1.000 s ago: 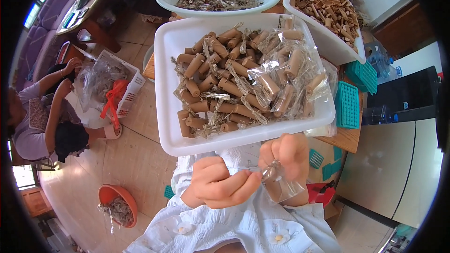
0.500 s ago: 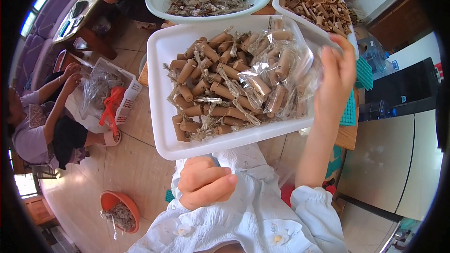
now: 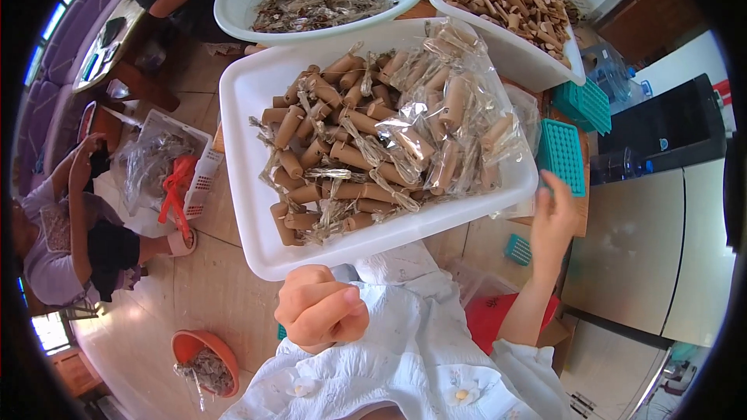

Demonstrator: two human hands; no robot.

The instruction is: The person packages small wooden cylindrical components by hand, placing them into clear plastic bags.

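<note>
A white plastic tray (image 3: 261, 243) sits in front of me, full of short brown cork-like cylinders with bundles of clear wire tied to them. Clear plastic film (image 3: 467, 109) covers the cylinders on its right side. Just outside the tray's right near corner is my right hand (image 3: 555, 218), its fingers apart and nothing visible in them. My left hand (image 3: 321, 309) is closed in a fist below the tray's near edge, over my white clothes. Its palm side is hidden, so I cannot see what it holds, if anything.
Behind the tray stand a pale green basin (image 3: 226, 19) of tangled wires and a white bin (image 3: 498, 27) of loose brown pieces. Teal racks (image 3: 564, 157) lie at the right. On the left a person sits by a white basket (image 3: 198, 187); an orange bucket (image 3: 183, 342) stands on the floor.
My right hand has come off the film at the tray's right side and moved down, just outside the corner. My left hand stays closed below the tray. The view has shifted slightly.
</note>
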